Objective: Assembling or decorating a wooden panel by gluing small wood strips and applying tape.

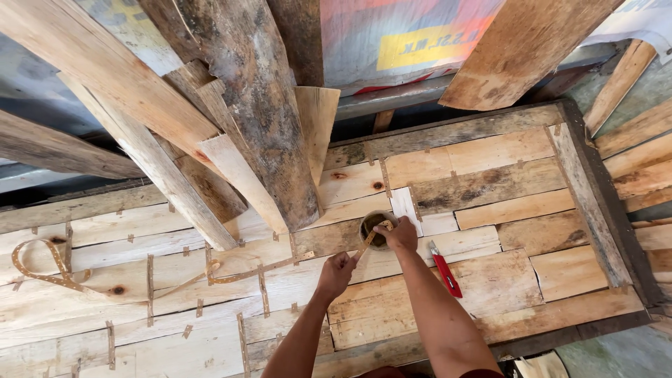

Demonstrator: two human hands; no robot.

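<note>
Rough boards patched together fill most of my view, a wooden panel [490,210] of pale and weathered planks joined by short strips of perforated metal strap, with a darker frame along its 3 o'clock and 6 o'clock edges. Toward 12 o'clock, leaning timbers [259,105] cross over it: one thick, mottled, bark-dark beam and several lighter sawn planks, all cut off by the top of the view.

Near the middle sits a small round cup [372,229], dark inside; what it holds is too shadowed to make out. My right hand [399,234] rests at the cup's 3 o'clock rim, fingers curled and pressed together over the edge, hiding part of it. My left hand [337,271] is at 7 o'clock from the cup, closed in a fist around the lower end of a thin wooden stick [369,239], whose upper end reaches into the cup's mouth.

Just beside my right forearm, at 4 o'clock from the cup, a red utility knife [444,269] lies flat on the boards, apart from both hands. Far off at 9 o'clock, a loose loop of metal strap [42,269] curls on the planks, its tail trailing toward the centre. A printed tarp [406,35] shows at 12 o'clock behind the beams, mostly hidden.
</note>
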